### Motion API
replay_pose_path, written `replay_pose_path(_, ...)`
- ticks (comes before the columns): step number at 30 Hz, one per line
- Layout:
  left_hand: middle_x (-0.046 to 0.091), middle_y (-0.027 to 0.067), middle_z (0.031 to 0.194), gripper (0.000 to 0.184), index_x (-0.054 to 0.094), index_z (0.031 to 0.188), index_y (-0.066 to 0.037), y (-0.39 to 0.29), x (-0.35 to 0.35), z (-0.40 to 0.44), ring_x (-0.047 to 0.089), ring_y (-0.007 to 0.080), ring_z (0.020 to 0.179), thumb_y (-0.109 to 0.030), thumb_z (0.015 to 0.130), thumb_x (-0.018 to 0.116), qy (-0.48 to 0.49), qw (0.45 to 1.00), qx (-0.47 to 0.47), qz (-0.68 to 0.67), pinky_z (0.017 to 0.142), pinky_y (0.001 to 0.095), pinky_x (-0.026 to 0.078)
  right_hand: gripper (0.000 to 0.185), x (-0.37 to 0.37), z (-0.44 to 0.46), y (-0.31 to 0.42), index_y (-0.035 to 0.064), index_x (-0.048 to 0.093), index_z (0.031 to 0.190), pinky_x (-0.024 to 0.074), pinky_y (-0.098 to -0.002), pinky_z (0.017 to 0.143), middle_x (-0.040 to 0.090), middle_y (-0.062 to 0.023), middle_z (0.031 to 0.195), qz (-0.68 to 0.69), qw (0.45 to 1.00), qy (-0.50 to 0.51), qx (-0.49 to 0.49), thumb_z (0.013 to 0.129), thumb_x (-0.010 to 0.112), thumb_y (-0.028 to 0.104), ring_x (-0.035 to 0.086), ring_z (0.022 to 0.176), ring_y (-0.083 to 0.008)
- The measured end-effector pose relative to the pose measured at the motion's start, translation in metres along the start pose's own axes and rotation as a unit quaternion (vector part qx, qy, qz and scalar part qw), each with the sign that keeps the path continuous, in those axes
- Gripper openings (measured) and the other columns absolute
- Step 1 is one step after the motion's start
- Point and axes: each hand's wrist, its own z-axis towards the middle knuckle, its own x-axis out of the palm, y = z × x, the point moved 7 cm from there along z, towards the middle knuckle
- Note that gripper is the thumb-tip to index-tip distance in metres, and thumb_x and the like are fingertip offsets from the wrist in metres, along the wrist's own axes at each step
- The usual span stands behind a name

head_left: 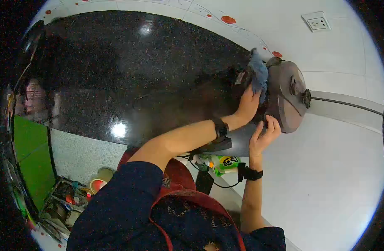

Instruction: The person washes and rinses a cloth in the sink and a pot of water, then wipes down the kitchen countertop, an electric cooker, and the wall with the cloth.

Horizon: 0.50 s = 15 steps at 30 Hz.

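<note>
My left hand (247, 106) reaches across the dark speckled countertop (116, 62) with its fingers on a crumpled blue cloth (259, 73), which is bunched beside a round brown lidded pot (286, 98). The cloth lies between the counter surface and the pot's left side. Bent fingers and thumb of my right hand (265, 134) grip the pot's lower left edge; exactly which part they hold is hard to see. A dark knob stands on the pot's lid, and the pot looks tilted towards the right.
A wall socket (317, 21) is on the tiled wall at the upper right. A green and white package (226, 164) sits below the counter edge. At the lower left are a crate of items (68, 196) and a small bucket (101, 178). A dark cable runs right from beside the pot.
</note>
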Motion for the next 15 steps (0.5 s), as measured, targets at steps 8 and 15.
replay_pose_path(8,0.058,0.0263,0.097,0.026,0.054,0.106,0.001,0.088,-0.03,0.024,0.053,0.0445,0.094,-0.014,0.086,0.046,0.018,0.965,-0.115,0.234,0.076,0.0473,0.042,0.036,0.002,0.003,-0.004,-0.0006,0.052,0.113,0.0357,-0.0388,0.09,0.052,-0.0154,0.11,0.014,1.0,0.011,0.001,0.08,0.062,0.007,0.044,0.104,-0.0302)
replay_pose_path(15,0.063,0.0146,0.096,0.033,0.053,0.112,0.0,0.0,0.004,0.084,0.06,0.0278,0.088,-0.02,0.086,0.048,0.174,0.978,-0.092,0.064,0.077,0.034,0.044,0.036,0.007,-0.003,-0.015,0.0,0.054,0.113,0.0362,-0.0381,0.089,0.053,-0.013,0.109,0.059,0.998,-0.034,0.0,0.079,0.061,0.009,0.045,0.102,-0.0295)
